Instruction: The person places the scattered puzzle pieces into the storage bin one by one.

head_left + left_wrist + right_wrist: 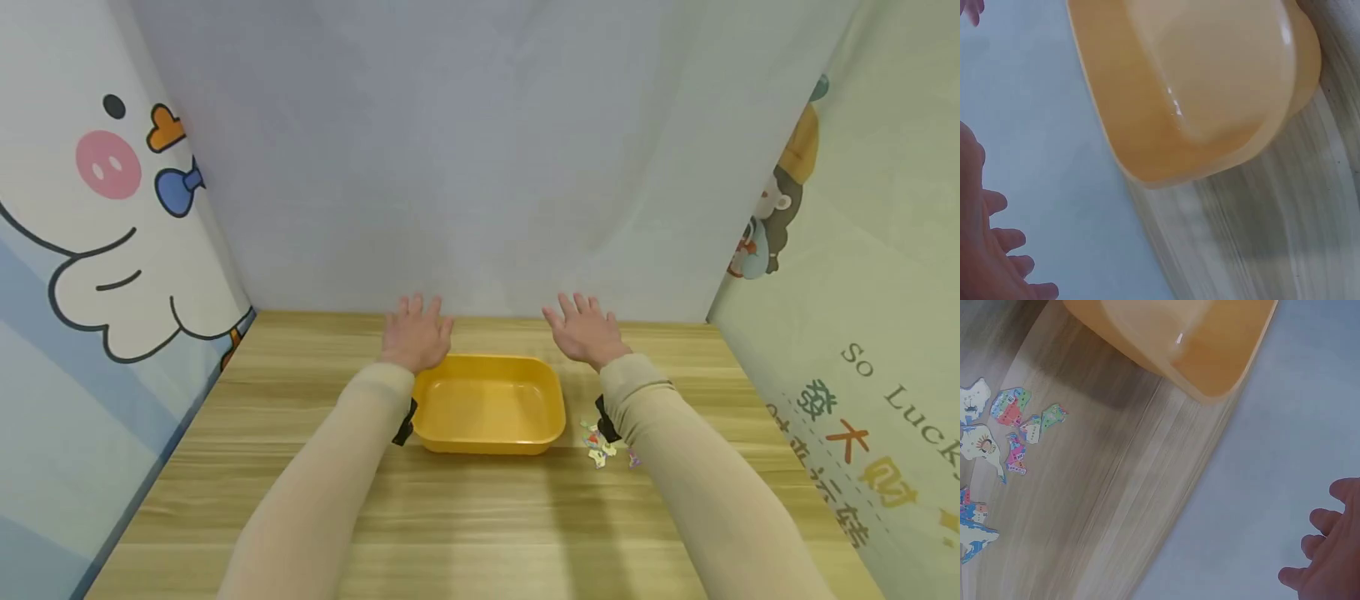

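A yellow rectangular plastic basin [487, 446] stands on the wooden table, its inside bare in the head view. My left hand [416, 335] is held over the basin's far left corner, fingers spread and pointing forward. To the right of the basin my right hand [587, 333] is stretched out the same way, with nothing in it. Several flat, colourful map puzzle pieces [982, 447] lie on the table right of the basin; in the head view my right sleeve partly covers them. The left wrist view shows the basin [1210, 156] close up, beside the left fingers [1010, 239].
The wooden table [300, 483] ends at a plain pale curtain [480, 167] behind the hands. A cloth with a cartoon duck [112, 250] hangs at the left. Another printed cloth with lettering [862, 292] borders the right side.
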Demonstrator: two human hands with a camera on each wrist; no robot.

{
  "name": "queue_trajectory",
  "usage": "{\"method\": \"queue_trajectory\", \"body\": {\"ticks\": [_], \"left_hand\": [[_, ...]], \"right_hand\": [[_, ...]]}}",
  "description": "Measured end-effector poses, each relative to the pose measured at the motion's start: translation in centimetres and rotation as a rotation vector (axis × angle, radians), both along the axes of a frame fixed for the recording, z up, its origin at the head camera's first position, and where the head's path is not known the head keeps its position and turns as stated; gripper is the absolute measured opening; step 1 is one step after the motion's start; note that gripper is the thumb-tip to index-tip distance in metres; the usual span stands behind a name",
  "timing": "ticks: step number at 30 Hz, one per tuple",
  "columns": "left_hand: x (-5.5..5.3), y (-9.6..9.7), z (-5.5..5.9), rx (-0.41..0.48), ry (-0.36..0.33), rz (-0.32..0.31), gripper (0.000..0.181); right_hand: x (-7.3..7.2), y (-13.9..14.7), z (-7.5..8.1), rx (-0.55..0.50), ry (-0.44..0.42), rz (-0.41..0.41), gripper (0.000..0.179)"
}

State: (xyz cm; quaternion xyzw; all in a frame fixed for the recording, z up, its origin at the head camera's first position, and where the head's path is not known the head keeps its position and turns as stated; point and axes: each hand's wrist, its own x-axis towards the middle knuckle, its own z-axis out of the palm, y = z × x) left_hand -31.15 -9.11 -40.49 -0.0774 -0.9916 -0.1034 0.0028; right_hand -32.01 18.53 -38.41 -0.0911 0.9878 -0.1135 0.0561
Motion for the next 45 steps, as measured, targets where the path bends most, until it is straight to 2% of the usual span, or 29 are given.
{"method": "queue_trajectory", "body": {"ticks": [5,11,16,25,31,35,39,45], "left_hand": [[0.1,-0.4,-0.7,0.033,-0.023,0.004,0.059],[0.2,-1.1,-1.2,0.168,-0.106,0.006,0.058],[0.3,-2.1,-2.1,0.27,-0.133,-0.019,0.059],[1.4,-4.1,-3.8,0.37,-0.226,-0.004,0.059],[1.5,-4.5,-4.0,0.439,-0.254,0.006,0.056],[1.5,-5.1,-4.3,0.424,-0.266,0.005,0.056],[1.9,-5.7,-4.9,0.42,-0.269,-0.003,0.05],[2.8,-6.2,-5.6,0.535,-0.299,0.011,0.04]], "right_hand": [[0.2,0.2,-0.4,0.001,-0.013,0.013,0.07],[0.6,0.9,-1.1,-0.007,-0.042,0.005,0.073],[0.9,1.5,-1.8,-0.04,-0.054,-0.005,0.072],[2.1,2.9,-3.8,-0.098,-0.095,-0.004,0.072],[2.7,3.9,-5.2,-0.104,-0.118,0.0,0.071],[2.9,4.5,-6.1,-0.157,-0.112,0.014,0.069],[3.3,4.8,-6.9,-0.188,-0.133,0.018,0.063],[4.1,5.4,-8.1,-0.152,-0.199,0.005,0.043]]}}
